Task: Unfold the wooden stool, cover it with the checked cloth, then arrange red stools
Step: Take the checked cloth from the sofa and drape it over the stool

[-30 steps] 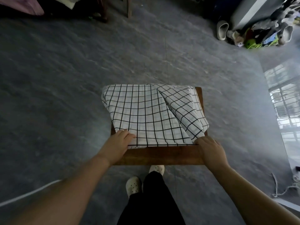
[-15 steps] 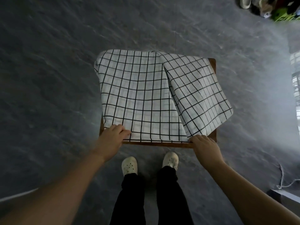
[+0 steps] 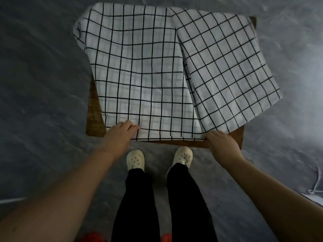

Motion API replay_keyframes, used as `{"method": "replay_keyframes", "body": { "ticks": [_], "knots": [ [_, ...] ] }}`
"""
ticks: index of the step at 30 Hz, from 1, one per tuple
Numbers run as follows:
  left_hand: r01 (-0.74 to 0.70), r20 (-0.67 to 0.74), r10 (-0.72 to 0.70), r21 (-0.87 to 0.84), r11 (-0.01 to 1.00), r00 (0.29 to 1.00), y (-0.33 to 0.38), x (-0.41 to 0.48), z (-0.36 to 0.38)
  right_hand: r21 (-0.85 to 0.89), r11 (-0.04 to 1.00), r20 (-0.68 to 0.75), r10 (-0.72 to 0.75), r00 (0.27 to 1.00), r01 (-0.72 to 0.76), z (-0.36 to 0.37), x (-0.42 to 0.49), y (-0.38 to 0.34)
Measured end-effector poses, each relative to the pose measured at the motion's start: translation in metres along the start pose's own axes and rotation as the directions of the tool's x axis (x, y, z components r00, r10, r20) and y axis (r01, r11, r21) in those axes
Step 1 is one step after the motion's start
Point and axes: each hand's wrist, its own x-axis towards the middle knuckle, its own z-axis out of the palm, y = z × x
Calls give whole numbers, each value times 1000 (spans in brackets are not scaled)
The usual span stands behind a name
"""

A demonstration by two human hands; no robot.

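Observation:
A white cloth with a black check (image 3: 139, 70) lies spread over the wooden stool (image 3: 95, 117), whose brown top shows at the left, near and right edges. A folded flap of the cloth (image 3: 227, 70) lies across its right side and hangs past the stool's right edge. My left hand (image 3: 118, 135) pinches the cloth's near left corner. My right hand (image 3: 222, 145) pinches the near hem at the flap's base. Red shapes, perhaps the red stools (image 3: 94, 237), show at the bottom edge behind my legs.
Grey stone floor (image 3: 38, 84) surrounds the stool. My feet in white clogs (image 3: 135, 159) stand just in front of its near edge. A white cord (image 3: 316, 182) lies on the floor at the right.
The cloth has been pulled toward me over the stool, so less bare wood shows at the near edge. My head has tilted down and closer; red shapes now show at the bottom.

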Motion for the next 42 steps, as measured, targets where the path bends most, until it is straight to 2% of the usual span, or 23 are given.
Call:
{"method": "replay_keyframes", "body": {
  "ticks": [4, 7, 10, 12, 13, 15, 17, 18, 20, 22, 26, 28, 30, 32, 37, 42],
  "knots": [
    [50, 99, -56, 56, 997, 994, 1, 9, 8, 28, 999, -17, -38, 999, 38, 9, 9, 2],
    [15, -6, -14, 83, 996, 1000, 8, 17, 8, 62, 996, -37, -61, 997, 63, 10, 12, 5],
    [-87, -138, 89, 17, 996, 987, 28, 37, 2, 160, 984, -40, -75, 996, 81, 5, 12, 11],
    [-125, -143, 120, -25, 992, 982, 46, 55, -2, 221, 973, -110, -48, 993, 71, -2, 14, 18],
    [-115, -96, 110, -46, 992, 989, 54, 65, -4, 236, 970, -183, -11, 983, 54, -7, 17, 24],
    [-36, 14, 36, -45, 998, 999, 70, 80, -9, 287, 957, -371, 135, 919, -25, -19, 26, 41],
    [34, 23, -34, 17, 999, 999, 80, 88, -12, 403, 901, -492, 364, 791, -164, -32, 39, 61],
    [54, 9, -54, 44, 998, 999, 84, 90, -12, 483, 844, -506, 485, 713, -232, -38, 45, 71],
    [44, -34, -42, 72, 996, 999, 89, 93, -10, 660, 667, -414, 708, 572, -347, -46, 57, 90],
    [-39, -49, 43, 85, 996, 998, 92, 98, -6, 774, 463, -235, 844, 482, -432, -47, 67, 104],
    [-139, -61, 147, 115, 984, 987, 100, 112, -7, 856, 156, 46, 926, 374, -492, -44, 79, 119],
    [-144, -37, 148, 106, 984, 988, 103, 116, -11, 909, -19, 172, 927, 334, -416, -38, 87, 126],
    [-144, -29, 149, 120, 982, 988, 104, 118, -13, 930, -154, 281, 885, 372, -335, -32, 89, 135],
    [-139, -15, 143, 144, 980, 990, 105, 119, -13, 928, -220, 338, 838, 428, -302, -28, 86, 139],
    [-131, -19, 135, 145, 981, 991, 106, 119, -11, 910, -390, 412, 825, 387, -139, -30, 73, 149],
    [-144, -39, 151, 135, 980, 988, 105, 119, -6, 907, -419, 386, 780, 493, -48, -31, 53, 159]
  ]
}}
